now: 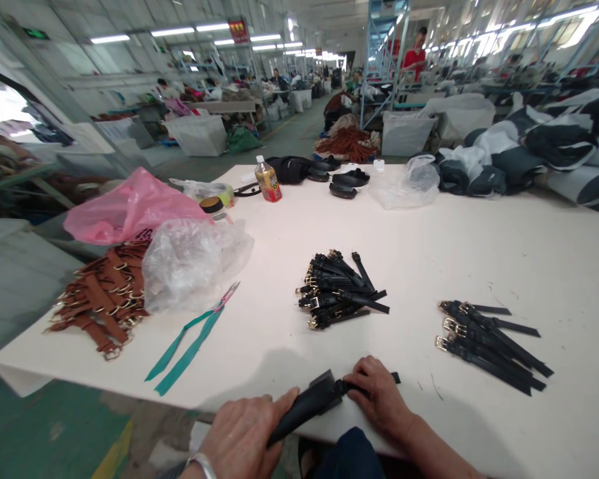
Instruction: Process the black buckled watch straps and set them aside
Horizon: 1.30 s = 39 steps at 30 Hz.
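My left hand [247, 426] is wrapped round the thick handle of a black handheld tool [312, 399] with a wider, squarish head; its exact kind I cannot tell. The tool's head points at a short black strap [395, 378], pinched in my right hand [374, 394] at the table's near edge. Most of that strap is hidden by my fingers. Beyond my hands lies a heap of black buckle straps [337, 286] with gold-coloured buckles. To the right is a smaller fanned group of black buckle straps [496, 342].
Pliers with teal-wrapped handles [192, 332] lie left of the heap. Brown buckle straps [102, 293], a clear plastic bag [190, 263] and a pink bag [130, 209] crowd the left side. A drink bottle [268, 181] stands at the back; dark rolled pieces [519, 166] are piled back right.
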Available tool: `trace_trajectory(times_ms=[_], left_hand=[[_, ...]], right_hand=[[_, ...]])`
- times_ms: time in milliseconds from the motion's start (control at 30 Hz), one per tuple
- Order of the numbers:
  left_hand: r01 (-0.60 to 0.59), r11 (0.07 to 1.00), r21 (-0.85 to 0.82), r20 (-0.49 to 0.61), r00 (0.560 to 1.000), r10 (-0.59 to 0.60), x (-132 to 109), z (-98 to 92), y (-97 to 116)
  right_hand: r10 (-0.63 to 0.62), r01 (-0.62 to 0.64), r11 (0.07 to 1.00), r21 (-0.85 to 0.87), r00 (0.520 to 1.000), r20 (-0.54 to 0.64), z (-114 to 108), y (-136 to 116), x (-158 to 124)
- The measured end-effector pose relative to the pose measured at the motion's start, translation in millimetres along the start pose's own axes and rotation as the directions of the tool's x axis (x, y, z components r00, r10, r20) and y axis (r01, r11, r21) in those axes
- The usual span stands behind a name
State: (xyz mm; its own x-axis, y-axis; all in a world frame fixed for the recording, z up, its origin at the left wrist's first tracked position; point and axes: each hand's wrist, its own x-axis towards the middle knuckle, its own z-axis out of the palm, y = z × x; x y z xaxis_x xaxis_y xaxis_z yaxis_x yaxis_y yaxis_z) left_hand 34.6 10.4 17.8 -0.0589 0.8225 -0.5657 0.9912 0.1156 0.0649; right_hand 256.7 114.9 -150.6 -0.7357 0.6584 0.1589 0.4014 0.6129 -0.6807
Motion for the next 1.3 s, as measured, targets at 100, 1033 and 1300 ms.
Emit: trace_trajectory(times_ms=[100,1033,1300], left_hand=[[-0.008,1.000,-0.023,-0.011,1.000,0.008,3,-0.7,7],[0.252,0.959,-0.129,-0.039,0.965,-0.259,-8,14.0,4],[0.225,0.959,-0.171,-0.089,0.966,-0.242,11,19.7,29]], right_hand=[[0.005,-0.005,1.000,-0.002,1.000,-0.005,0,2,0],[0.217,-0.216,0.962,-0.167,0.976,-0.013,9,-16,4],[0.370,-0.375,0.906,-0.198,0.927,-0.062,22,-26,3]])
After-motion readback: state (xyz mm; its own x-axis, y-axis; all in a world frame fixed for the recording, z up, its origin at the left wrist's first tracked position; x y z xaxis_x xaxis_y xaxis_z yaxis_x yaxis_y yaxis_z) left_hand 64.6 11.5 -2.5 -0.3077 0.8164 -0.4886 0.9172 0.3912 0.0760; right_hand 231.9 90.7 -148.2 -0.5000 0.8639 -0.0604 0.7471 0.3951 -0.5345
